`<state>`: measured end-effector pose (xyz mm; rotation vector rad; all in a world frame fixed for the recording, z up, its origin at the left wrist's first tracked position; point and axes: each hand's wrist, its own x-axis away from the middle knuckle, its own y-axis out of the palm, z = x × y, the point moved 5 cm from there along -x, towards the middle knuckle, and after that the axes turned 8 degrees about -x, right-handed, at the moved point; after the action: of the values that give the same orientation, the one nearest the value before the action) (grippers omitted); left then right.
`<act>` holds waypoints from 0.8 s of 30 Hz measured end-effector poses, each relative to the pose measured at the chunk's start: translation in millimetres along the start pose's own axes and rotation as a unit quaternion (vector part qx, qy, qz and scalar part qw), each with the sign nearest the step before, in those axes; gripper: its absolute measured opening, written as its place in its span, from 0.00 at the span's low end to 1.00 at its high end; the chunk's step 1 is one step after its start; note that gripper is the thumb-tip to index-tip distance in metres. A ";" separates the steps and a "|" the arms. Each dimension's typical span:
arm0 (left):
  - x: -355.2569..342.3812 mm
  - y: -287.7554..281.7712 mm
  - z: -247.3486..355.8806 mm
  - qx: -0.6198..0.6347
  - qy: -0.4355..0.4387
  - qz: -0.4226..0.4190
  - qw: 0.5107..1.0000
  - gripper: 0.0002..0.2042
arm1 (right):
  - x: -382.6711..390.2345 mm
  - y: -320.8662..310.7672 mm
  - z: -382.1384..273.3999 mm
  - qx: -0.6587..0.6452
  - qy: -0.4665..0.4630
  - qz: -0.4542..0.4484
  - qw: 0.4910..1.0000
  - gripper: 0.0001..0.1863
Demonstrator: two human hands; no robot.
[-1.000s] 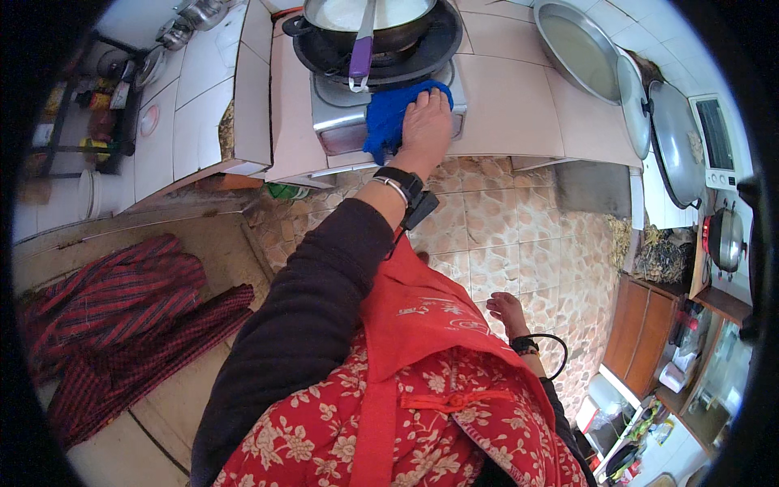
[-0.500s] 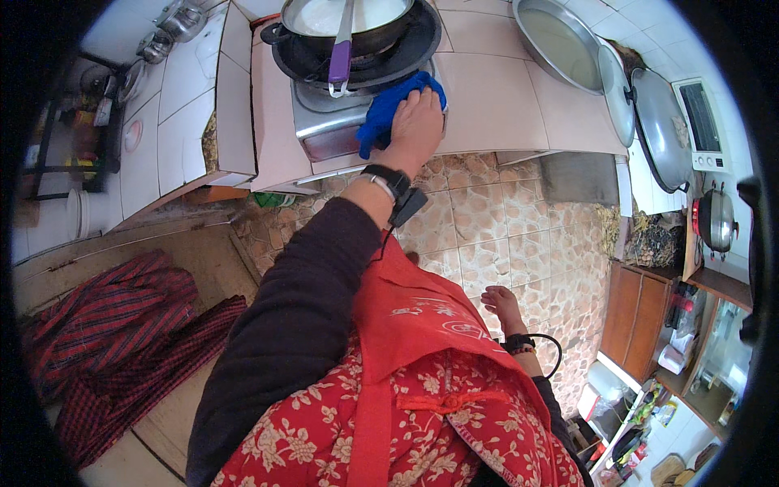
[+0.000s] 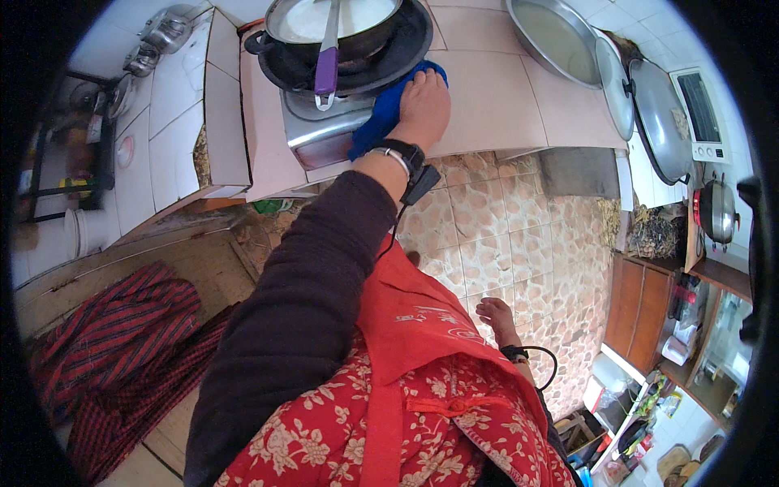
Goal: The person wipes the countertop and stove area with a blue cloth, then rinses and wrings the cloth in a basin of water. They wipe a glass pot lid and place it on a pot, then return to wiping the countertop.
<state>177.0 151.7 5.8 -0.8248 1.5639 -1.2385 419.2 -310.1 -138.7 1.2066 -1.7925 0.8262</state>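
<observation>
- Blue cloth (image 3: 385,112) is at 12 o'clock in the view, bunched against the near right corner of a silver stove (image 3: 326,128).
- The left hand (image 3: 426,105) covers the cloth, fingers bent over it; I cannot tell whether they grip it or only press. At 4 o'clock the right hand (image 3: 497,316) hangs with its fingers loosely curled, nothing visible in it.
- Just before 12 o'clock, a dark pan (image 3: 359,47) sits in a wider black wok (image 3: 419,39) on the stove. A spatula with a purple handle (image 3: 326,69) leans over the pan's near rim, close to the cloth. A sideways bump from the hand or cloth could tip the spatula out.
- If the stove is lit, the cloth could scorch or the knuckles burn, being so near the wok's rim.
- A thin cable (image 3: 398,231) below the left wrist could catch on the stove's edge during a long reach.
- Hidden: the left palm, the stove's right side behind cloth and hand, and any flame beneath the wok.
- Cut off at the top: the far side of the pan and its white contents (image 3: 365,16).
- Hard to make out: the dim shelf (image 3: 73,195) at 9 o'clock.
</observation>
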 end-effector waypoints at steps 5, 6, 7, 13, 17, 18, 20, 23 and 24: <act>-17.5 11.8 4.1 0.044 -0.042 -0.008 0.998 0.17 | 12.9 2.1 8.3 -0.001 0.003 0.009 1.000 0.14; -15.8 13.1 5.2 0.057 -0.050 -0.012 0.997 0.18 | 16.1 -0.1 11.5 -0.007 0.003 0.008 1.000 0.14; -12.9 14.1 6.5 0.069 -0.058 -0.016 0.996 0.19 | 18.9 -3.5 15.0 -0.010 0.005 0.013 1.000 0.14; 27.7 3.8 12.6 0.066 -0.056 0.032 0.996 0.19 | 26.2 -20.8 39.2 -0.019 0.006 0.032 0.999 0.14; 56.6 -7.6 10.2 0.058 -0.038 0.071 0.995 0.18 | 22.1 -27.2 44.7 -0.028 0.002 0.018 0.999 0.14; 62.9 -9.5 8.4 0.052 -0.032 0.075 0.995 0.18 | 19.9 -26.3 44.2 -0.021 0.000 0.014 1.000 0.14; 74.6 -12.5 4.9 0.044 -0.019 0.083 0.995 0.18 | 16.4 -24.6 41.6 -0.010 -0.003 0.009 1.000 0.15; 90.8 -17.3 0.6 0.040 0.008 0.097 0.994 0.17 | 11.9 -20.8 35.3 0.001 -0.007 0.006 1.000 0.15; 97.3 -19.7 -0.6 0.039 0.020 0.100 0.994 0.16 | 11.1 -19.5 33.4 0.000 -0.010 0.002 1.000 0.15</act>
<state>143.6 58.5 -0.7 -0.5805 1.5789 -1.1679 426.4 -349.5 -142.7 1.2154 -1.8118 0.8205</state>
